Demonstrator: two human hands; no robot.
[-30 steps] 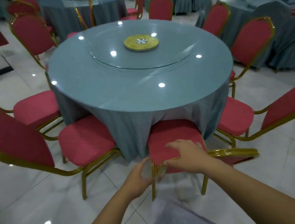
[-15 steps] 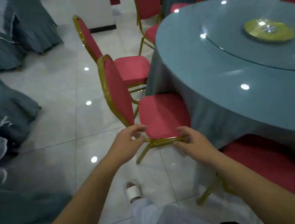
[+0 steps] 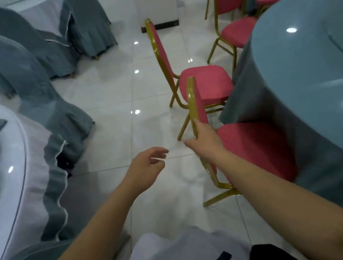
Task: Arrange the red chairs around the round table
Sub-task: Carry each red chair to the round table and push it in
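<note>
The round table (image 3: 310, 74) under a grey-blue cloth fills the right side. Three red chairs with gold frames stand along its left edge. The nearest red chair (image 3: 255, 149) has its seat tucked partly under the cloth. My right hand (image 3: 205, 142) holds the gold edge of its backrest (image 3: 192, 97), thumb up along the frame. My left hand (image 3: 147, 167) hangs in the air left of that chair, fingers loosely curled, holding nothing. A second red chair (image 3: 205, 82) stands just beyond, facing the table. A third red chair (image 3: 238, 32) is farther back.
Chairs in grey covers (image 3: 30, 78) crowd the left. A white-clothed table (image 3: 10, 182) with a grey skirt sits at lower left. A white pillar (image 3: 157, 4) stands at the top centre. A strip of white tile floor (image 3: 119, 97) runs between the two tables.
The view has swung left along the table. My right hand moved from the chair's seat frame to its backrest edge. My left hand came off the chair and now hangs free.
</note>
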